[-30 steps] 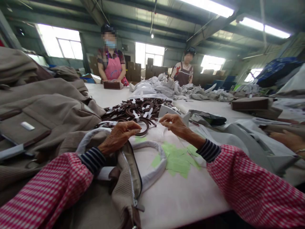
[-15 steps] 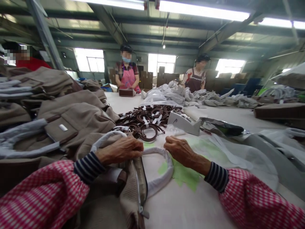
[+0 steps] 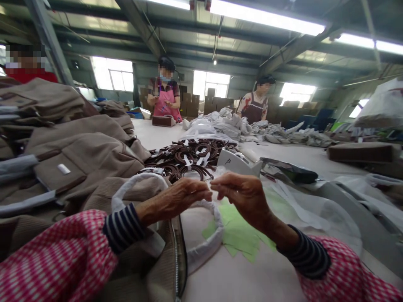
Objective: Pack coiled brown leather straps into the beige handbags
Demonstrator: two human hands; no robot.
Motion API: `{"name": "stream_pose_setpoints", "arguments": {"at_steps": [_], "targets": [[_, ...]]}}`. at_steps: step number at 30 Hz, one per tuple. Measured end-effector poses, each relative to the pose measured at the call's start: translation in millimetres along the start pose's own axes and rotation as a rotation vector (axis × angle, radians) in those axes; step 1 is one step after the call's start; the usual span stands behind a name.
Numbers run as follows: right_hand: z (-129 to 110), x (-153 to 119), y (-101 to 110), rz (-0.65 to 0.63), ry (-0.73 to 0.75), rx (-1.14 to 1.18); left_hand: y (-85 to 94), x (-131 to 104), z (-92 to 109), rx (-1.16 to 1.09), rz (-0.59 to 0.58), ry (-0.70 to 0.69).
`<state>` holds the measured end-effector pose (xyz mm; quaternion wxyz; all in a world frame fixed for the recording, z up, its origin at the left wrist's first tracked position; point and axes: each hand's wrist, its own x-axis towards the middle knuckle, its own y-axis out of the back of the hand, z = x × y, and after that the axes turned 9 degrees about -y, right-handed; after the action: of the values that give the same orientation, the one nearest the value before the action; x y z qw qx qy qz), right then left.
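Note:
My left hand (image 3: 178,199) is above the open zipped edge of a beige ribbed bag (image 3: 149,247), its fingers pressed together and pointing right. Facing it, my right hand (image 3: 244,195) has its fingers bent and pinched, over the green sheets (image 3: 241,228). The fingertips of both hands nearly meet; anything between them is too small to make out. One white-wrapped handle (image 3: 206,247) loops out on the bag's right side, below the hands. Another wrapped handle (image 3: 118,195) arches behind my left wrist.
Beige bags (image 3: 85,151) are piled at left. Coiled brown straps (image 3: 192,159) and a grey tape dispenser (image 3: 237,161) lie beyond my hands. Clear plastic (image 3: 327,214) and a grey device (image 3: 368,222) are at right. Two people (image 3: 165,94) stand across the table; another is far left.
Both hands have come together, the left moving right and the right turning with its fingers toward the left. The view has shifted slightly. The person in pink has raised their hands off the brown-based item.

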<state>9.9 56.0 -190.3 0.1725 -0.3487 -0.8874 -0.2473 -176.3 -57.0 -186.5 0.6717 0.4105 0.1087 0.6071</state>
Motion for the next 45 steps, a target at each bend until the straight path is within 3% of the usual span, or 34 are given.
{"name": "stream_pose_setpoints", "arguments": {"at_steps": [3,6,11,13,16,18,22,26,30,34,40,45], "targets": [[1.4,11.3,10.3,0.119,-0.18,0.152,7.7,-5.7,-7.9,-0.065,0.04,0.094],[12.9,16.6,25.4,0.182,-0.248,0.198,13.7,-12.5,-17.7,-0.176,0.053,0.178],[36.2,17.0,46.9,0.274,-0.32,0.058,15.8,-13.6,-29.8,-0.147,0.077,0.262],[37.3,17.3,51.0,0.317,-0.231,-0.141,16.4,-9.4,-32.2,-0.105,0.053,0.297],[26.4,18.8,46.0,0.36,0.055,-0.555,18.5,2.6,-31.4,-0.051,-0.006,0.335],[17.1,21.2,35.2,0.264,0.172,-0.733,20.0,14.6,-27.2,-0.007,-0.053,0.341],[17.3,32.4,13.5,-0.052,0.074,-0.689,19.7,41.8,-16.2,0.025,-0.103,0.249],[37.2,41.5,15.0,-0.06,-0.026,-0.413,11.7,58.2,-21.2,-0.001,-0.048,0.181],[49.9,38.7,25.2,-0.124,-0.092,-0.324,-0.8,62.3,-38.8,-0.033,0.021,0.164],[60.0,39.2,28.2,-0.116,-0.208,-0.248,-5.1,67.9,-52.3,-0.102,-0.002,0.178],[72.0,59.5,34.6,-0.107,-0.231,-0.747,4.1,80.0,-83.5,0.185,0.14,0.304],[76.1,69.2,30.2,-0.176,-0.277,-0.97,-12.5,87.7,-101.9,0.348,0.085,0.343]]}}
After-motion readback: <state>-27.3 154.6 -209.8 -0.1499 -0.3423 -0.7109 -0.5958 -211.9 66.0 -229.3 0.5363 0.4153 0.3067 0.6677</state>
